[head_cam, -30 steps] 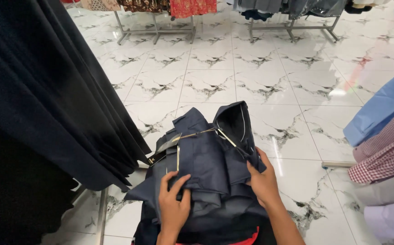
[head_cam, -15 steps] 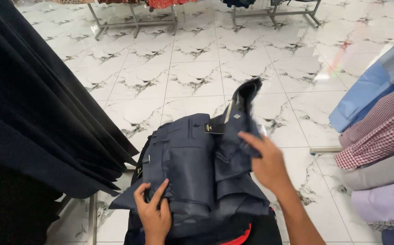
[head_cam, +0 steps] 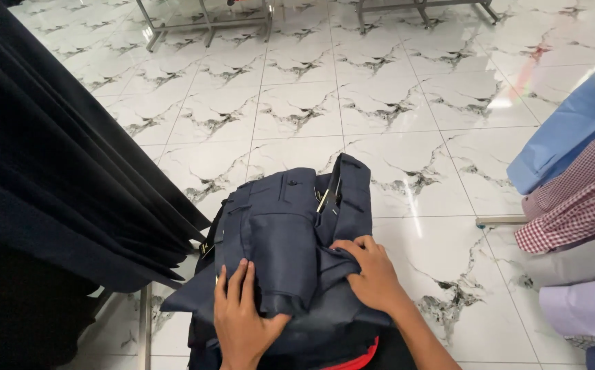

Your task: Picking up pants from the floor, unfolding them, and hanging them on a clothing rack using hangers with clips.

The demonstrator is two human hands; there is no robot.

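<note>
A pair of dark navy trousers (head_cam: 290, 226) lies bunched and partly folded in front of me, with the waistband and pocket flaps on top. My left hand (head_cam: 243, 318) presses flat on the lower left part of the fabric. To the right, my right hand (head_cam: 373, 270) pinches a fold of the same trousers, fingers curled into the cloth. A red strip (head_cam: 356, 361) shows under the trousers at the bottom edge.
Dark garments (head_cam: 44, 192) hang on a rack at the left. Shirts in blue, red check and pale colours (head_cam: 578, 205) hang at the right. White marbled floor tiles (head_cam: 380, 103) stretch ahead, with metal rack legs (head_cam: 208, 27) at the far side.
My right hand came down from the raised trouser flap onto a lower fold. The flap has dropped flatter, and my left hand has slid further onto the cloth.
</note>
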